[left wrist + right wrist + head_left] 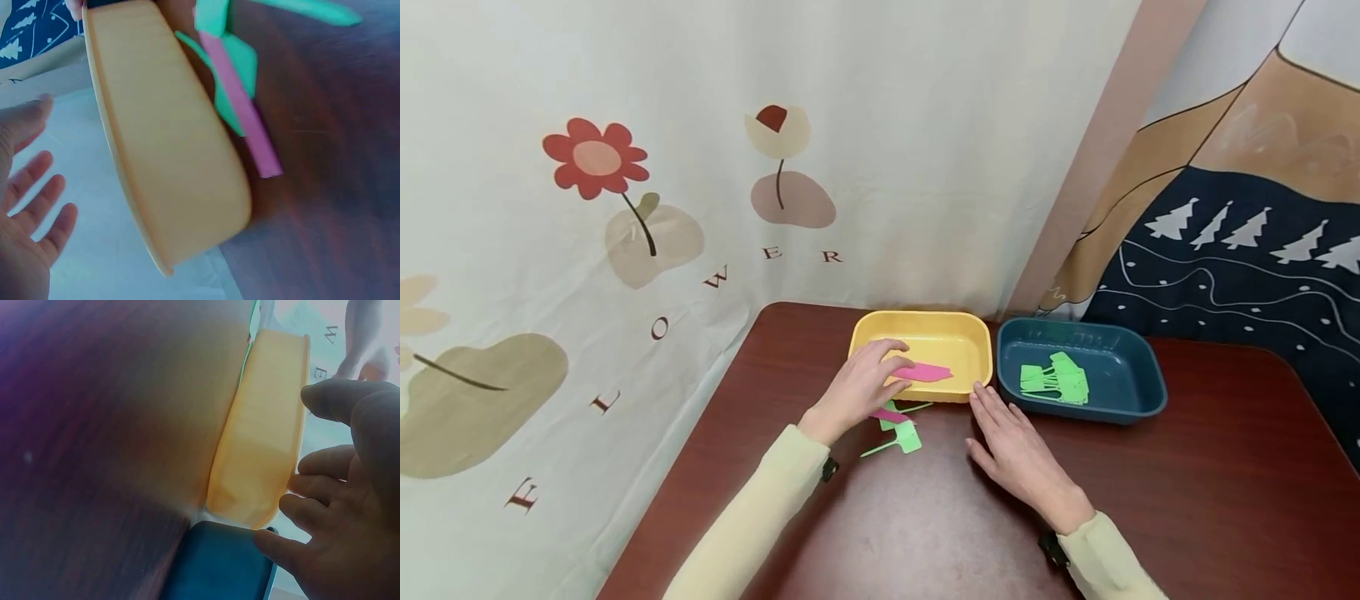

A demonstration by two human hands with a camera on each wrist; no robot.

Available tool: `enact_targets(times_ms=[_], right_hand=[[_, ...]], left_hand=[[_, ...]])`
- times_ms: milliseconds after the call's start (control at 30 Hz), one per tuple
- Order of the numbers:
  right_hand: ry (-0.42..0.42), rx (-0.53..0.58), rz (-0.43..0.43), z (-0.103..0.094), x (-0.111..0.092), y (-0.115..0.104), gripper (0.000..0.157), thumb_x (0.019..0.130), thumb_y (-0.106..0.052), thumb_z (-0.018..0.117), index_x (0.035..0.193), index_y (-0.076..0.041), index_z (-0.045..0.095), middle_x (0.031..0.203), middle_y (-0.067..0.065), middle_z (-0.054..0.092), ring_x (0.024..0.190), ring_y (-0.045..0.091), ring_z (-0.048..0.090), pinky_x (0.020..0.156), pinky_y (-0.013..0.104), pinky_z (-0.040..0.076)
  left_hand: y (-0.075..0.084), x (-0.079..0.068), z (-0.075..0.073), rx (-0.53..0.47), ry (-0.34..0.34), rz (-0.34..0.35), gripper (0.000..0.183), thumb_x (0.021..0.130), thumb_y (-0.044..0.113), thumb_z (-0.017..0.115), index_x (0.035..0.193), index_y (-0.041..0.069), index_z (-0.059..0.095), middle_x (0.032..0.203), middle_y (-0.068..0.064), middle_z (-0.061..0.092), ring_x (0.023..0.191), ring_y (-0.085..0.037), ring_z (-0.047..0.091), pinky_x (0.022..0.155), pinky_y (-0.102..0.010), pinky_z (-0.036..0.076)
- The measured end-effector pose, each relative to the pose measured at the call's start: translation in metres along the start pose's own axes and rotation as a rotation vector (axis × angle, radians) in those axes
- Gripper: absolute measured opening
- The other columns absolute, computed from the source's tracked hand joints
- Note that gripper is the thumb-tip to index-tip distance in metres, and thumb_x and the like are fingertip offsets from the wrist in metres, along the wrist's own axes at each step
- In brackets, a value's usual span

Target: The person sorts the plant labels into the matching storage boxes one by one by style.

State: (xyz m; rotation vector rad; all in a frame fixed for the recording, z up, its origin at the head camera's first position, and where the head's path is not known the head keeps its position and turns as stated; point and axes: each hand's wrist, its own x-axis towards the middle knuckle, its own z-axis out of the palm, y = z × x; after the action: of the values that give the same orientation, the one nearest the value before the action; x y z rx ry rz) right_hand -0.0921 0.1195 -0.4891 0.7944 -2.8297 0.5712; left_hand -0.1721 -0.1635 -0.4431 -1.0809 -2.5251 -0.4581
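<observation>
My left hand [861,383] hovers over the left side of the yellow tray [968,342], fingers spread and nothing between them in the left wrist view. Inside that tray, by the fingertips, lies a pink plant label [928,372]. My right hand [1018,454] has its fingers extended, fingertips at the tray's front right corner. Just in front of the tray, several green plant labels [908,437] lie on the table, with a pink plant label [240,106] across some of them. Part of the tray's inside is hidden by my left hand.
Right beside the yellow tray stands a dark blue tray [1116,367] holding a heap of green plant labels [1067,379]. Both trays sit near the back edge of the brown table [910,517], close to a printed curtain [925,167].
</observation>
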Motion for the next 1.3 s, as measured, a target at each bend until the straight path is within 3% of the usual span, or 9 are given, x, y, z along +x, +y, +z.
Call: enact_targets(times_ms=[267,400,533,667,933,1133,1300], right_hand=[[-0.001,0.007,-0.003,0.000,-0.001,0.001,0.072,0.097,-0.028,0.073,0.154,0.005,0.043,0.163,0.019,0.036,0.150,0.036,0.035,0.115,0.060,0.035],[-0.003,0.005,-0.004,0.001,0.000,0.001,0.072,0.098,-0.029,0.073,0.154,0.005,0.043,0.163,0.019,0.036,0.150,0.036,0.035,0.115,0.059,0.035],[-0.004,0.001,0.000,0.001,0.000,0.001,0.072,0.097,-0.029,0.073,0.154,0.005,0.043,0.163,0.020,0.036,0.151,0.036,0.035,0.115,0.060,0.036],[-0.005,0.000,0.003,0.001,0.000,0.001,0.073,0.097,-0.029,0.074,0.154,0.005,0.043,0.163,0.019,0.036,0.151,0.036,0.034,0.115,0.060,0.036],[-0.001,0.004,-0.005,0.001,0.000,0.000,0.071,0.097,-0.028,0.073,0.153,0.005,0.044,0.163,0.019,0.037,0.150,0.036,0.036,0.115,0.059,0.036],[0.003,0.003,-0.008,0.000,0.001,0.000,0.070,0.097,-0.028,0.073,0.152,0.005,0.045,0.162,0.019,0.037,0.150,0.036,0.037,0.115,0.059,0.035],[0.005,0.008,-0.004,0.001,0.000,0.001,0.070,0.097,-0.028,0.073,0.152,0.005,0.045,0.163,0.019,0.037,0.150,0.036,0.036,0.115,0.059,0.035]], left_hand=[[0.010,-0.042,0.001,0.032,0.038,0.193,0.033,0.082,0.022,0.089,0.110,0.010,0.076,0.112,-0.002,0.071,0.108,-0.021,0.066,0.100,-0.040,0.049],[0.014,-0.062,0.003,0.003,-0.041,0.185,0.034,0.087,0.022,0.086,0.117,0.010,0.075,0.117,-0.002,0.072,0.111,-0.019,0.067,0.095,-0.039,0.051],[0.016,-0.073,0.003,-0.008,-0.153,0.122,0.043,0.091,0.027,0.081,0.130,0.011,0.071,0.128,-0.003,0.070,0.120,-0.019,0.065,0.095,-0.041,0.051],[0.017,-0.077,0.004,0.009,-0.226,0.082,0.046,0.093,0.032,0.079,0.133,0.011,0.070,0.134,-0.003,0.068,0.125,-0.020,0.063,0.096,-0.043,0.051],[0.016,-0.076,0.009,0.079,-0.267,0.075,0.049,0.094,0.036,0.077,0.136,0.011,0.068,0.137,-0.009,0.066,0.129,-0.025,0.061,0.097,-0.046,0.051],[0.015,-0.076,0.012,0.113,-0.338,0.041,0.049,0.097,0.037,0.073,0.139,0.014,0.066,0.139,-0.008,0.065,0.132,-0.031,0.059,0.098,-0.050,0.051],[0.017,-0.075,0.015,0.152,-0.398,0.077,0.041,0.098,0.039,0.071,0.133,0.016,0.071,0.141,-0.006,0.064,0.132,-0.026,0.059,0.100,-0.049,0.051]])
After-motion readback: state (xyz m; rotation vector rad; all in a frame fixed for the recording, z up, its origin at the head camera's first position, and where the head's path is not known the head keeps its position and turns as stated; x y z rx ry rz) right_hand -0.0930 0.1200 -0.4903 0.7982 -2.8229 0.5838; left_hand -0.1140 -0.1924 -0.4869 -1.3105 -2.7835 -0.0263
